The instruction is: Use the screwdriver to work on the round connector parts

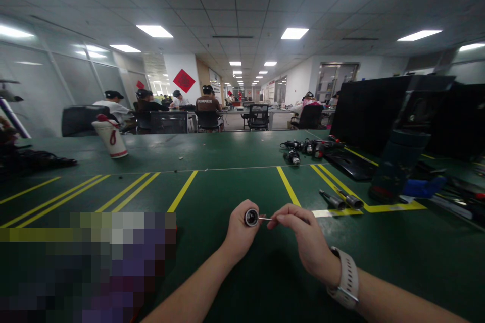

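Note:
My left hand is wrapped round a dark cylindrical part with a silver rim, its round open end facing me. From the right, my right hand pinches a thin metal rod, perhaps a hex key or small screwdriver. The rod's far end reaches the side of the cylinder by my left fingers; whether it sits in a hole there I cannot make out. A pale watch is on my right wrist. Two metal tube-shaped parts lie on the green table to the right of my hands.
Yellow tape lines mark the green table. A white cup stands at the far left. Black cabled parts, a tall dark bottle and a black monitor occupy the right. Several people sit beyond; the lower left is pixelated.

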`<state>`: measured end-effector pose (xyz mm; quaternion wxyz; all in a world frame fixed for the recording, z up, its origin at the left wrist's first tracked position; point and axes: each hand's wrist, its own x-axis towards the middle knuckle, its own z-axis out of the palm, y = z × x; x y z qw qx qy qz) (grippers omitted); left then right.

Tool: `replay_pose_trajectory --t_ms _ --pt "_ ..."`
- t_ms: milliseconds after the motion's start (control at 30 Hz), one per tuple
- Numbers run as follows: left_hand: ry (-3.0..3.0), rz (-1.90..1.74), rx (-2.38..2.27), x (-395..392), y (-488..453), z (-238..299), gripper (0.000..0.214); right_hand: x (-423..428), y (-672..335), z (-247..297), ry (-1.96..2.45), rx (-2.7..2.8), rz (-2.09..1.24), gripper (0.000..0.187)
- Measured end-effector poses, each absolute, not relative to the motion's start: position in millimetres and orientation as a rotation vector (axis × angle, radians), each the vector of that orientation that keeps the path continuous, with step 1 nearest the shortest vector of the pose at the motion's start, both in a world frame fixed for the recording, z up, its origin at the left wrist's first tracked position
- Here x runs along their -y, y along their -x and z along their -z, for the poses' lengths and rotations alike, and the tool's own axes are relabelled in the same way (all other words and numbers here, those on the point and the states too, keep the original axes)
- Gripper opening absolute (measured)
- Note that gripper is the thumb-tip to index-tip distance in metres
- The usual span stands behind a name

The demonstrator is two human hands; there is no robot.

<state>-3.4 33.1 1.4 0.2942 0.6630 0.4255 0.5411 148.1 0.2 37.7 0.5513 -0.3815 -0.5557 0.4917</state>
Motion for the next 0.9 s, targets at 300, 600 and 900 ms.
replay_pose_trajectory --t_ms 300,600,900 --pt "-1.701 -1.416 -1.092 -31.8 1.9 -6.0 0.02 0.8 -148.4 -34.6 0.847 1.299 -1.161 0.017" --pt "-1.626 -1.418 -1.027 -34.2 2.4 0.5 0.018 -0.8 -150.9 -33.2 0.85 1.344 -1.127 0.018" --pt "-1.624 -1.419 -1.103 -33.1 3.3 -2.1 0.017 -1.1 -152.0 -31.3 0.831 1.316 -1.115 0.019"
